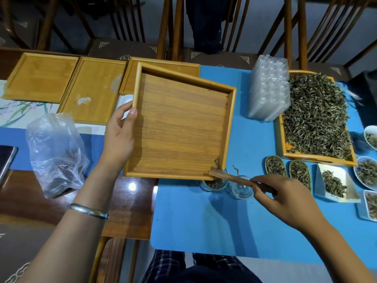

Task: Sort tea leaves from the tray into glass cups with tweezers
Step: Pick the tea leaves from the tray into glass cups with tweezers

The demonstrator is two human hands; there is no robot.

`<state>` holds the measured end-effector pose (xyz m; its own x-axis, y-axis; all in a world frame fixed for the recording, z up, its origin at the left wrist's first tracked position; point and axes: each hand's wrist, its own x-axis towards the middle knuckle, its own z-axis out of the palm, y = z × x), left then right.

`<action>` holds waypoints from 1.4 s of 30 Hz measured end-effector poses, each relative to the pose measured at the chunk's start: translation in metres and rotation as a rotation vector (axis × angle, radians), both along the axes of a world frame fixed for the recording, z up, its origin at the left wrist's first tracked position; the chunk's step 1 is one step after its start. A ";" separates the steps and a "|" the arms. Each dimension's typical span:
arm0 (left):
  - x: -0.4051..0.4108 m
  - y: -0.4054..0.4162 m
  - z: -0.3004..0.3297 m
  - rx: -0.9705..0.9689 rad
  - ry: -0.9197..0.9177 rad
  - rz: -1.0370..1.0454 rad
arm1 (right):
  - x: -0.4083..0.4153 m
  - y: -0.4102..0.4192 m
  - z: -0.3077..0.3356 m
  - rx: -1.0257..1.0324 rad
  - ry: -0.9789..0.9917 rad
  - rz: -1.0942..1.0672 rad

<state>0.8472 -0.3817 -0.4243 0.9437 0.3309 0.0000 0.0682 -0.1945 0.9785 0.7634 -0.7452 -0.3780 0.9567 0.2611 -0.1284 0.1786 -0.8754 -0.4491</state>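
Head view, left to right: the left hand (120,135) grips the nearly bare tilted tray (179,123) by its nine o'clock rim. At five o'clock of that tray, the right hand (285,198) pinches wooden tweezers (232,177), nudging the last tea leaves (216,163) off the low corner toward a glass cup (214,183) beneath. Too steep a tilt could scatter leaves onto the blue mat (204,221) beside an empty cup (241,188).

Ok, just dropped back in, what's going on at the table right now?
The left hand grips a nearly empty wooden tray by its edge, tilted over a glass cup. The right hand holds wooden tweezers at the tray's low corner, where the last few tea leaves sit above the cup. A second glass cup stands beside it, and a full tray of leaves waits to the right.
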 end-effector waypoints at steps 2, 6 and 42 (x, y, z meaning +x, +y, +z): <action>0.000 0.001 0.000 -0.005 0.002 0.003 | 0.002 0.008 0.001 0.045 -0.043 -0.021; -0.002 -0.001 -0.001 -0.023 0.011 0.016 | 0.008 0.028 -0.002 0.055 -0.128 -0.039; -0.011 -0.012 0.023 -0.038 -0.100 -0.041 | -0.042 0.061 0.008 -0.333 -0.291 -0.132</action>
<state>0.8367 -0.3939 -0.4013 0.9524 0.2932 0.0836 -0.0379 -0.1580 0.9867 0.7213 -0.6842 -0.3696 0.9877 0.1244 0.0944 0.1328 -0.9873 -0.0876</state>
